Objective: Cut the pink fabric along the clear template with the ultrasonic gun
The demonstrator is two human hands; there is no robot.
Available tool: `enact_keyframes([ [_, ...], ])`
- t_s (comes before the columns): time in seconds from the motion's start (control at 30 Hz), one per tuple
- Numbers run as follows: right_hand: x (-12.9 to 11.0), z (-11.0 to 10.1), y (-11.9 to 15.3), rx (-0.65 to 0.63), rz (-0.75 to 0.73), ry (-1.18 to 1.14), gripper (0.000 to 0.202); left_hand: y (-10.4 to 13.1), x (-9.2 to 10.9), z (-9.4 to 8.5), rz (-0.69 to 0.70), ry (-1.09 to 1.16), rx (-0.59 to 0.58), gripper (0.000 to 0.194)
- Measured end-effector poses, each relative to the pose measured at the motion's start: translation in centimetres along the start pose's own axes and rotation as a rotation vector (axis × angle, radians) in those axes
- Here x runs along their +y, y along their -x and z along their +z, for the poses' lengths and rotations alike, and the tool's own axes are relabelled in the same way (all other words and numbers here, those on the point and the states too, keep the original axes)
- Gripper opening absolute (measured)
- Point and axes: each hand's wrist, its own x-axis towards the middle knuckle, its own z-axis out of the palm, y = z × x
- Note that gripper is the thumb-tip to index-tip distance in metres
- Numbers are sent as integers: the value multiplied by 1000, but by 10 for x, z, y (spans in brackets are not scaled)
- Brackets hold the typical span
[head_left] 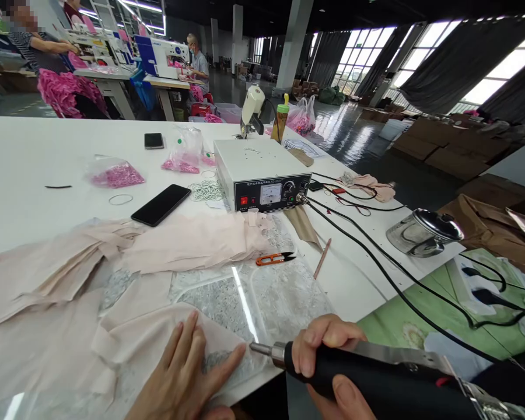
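My left hand lies flat with fingers spread, pressing a pale pink fabric piece onto a clear plastic sheet. Wrapped round a black ultrasonic handpiece with a metal tip is my right hand. The tip points left, close to my left thumb and the fabric's right corner; whether it touches the fabric I cannot tell. Stacked pale pink fabric pieces spread to the left, and another pile lies farther back. Orange thread snips rest on the sheet beside that pile.
A white control box stands mid-table, with black cables running right. Nearby are a phone, rubber bands, bags of pink bits, a pencil-like stick and a lidded metal mug. People work at sewing machines behind.
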Motion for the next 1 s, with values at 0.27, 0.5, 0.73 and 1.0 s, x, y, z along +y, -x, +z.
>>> enact_keyframes([
  [0.27, 15, 9, -6, -69, -67, -59, 17, 6, 9, 1, -56, 51, -88, 105],
  [0.5, 20, 17, -8, -44, -88, -63, 17, 7, 9, 1, -28, 66, -104, 107],
  [0.73, 22, 17, -7, -48, -65, -45, 14, 7, 9, 1, -43, 24, -94, 105],
  [1.0, 21, 17, -10, -112, -79, 6, 9, 6, 7, 2, -30, 20, -27, 90],
])
